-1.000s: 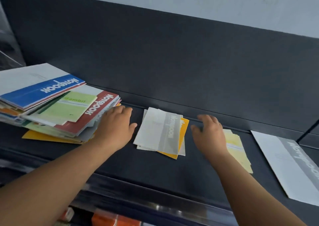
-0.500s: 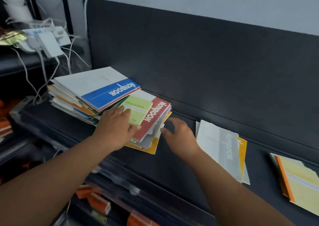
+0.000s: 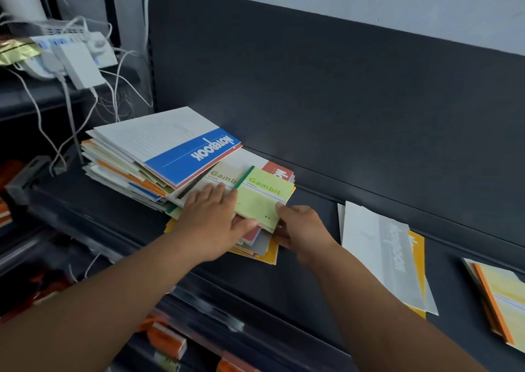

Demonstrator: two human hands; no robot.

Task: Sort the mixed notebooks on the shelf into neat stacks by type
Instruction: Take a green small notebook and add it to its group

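The right hand point(image 3: 301, 229), empty beside the pile half a second ago, has closed in on the green Gambit notebook point(image 3: 264, 198), which has slid right and uncovered a beige Gambit notebook point(image 3: 220, 177) beneath. Seen from the head camera, the thumb lies on the green cover's near corner and the fingers curl underneath, pinching it. The left hand point(image 3: 210, 221) lies flat with its fingers straight, pressing on the mixed pile point(image 3: 127, 170) and gripping nothing. The green book still rests on the pile's right end, near the shelf point(image 3: 318, 195) back wall. A grey Notebook stack point(image 3: 380, 258) and a yellow stack point(image 3: 502, 295) lie well apart to the right. The thin, light book will likely flex and its smooth cover slip, so a grip along the near edge or spine suits it best.
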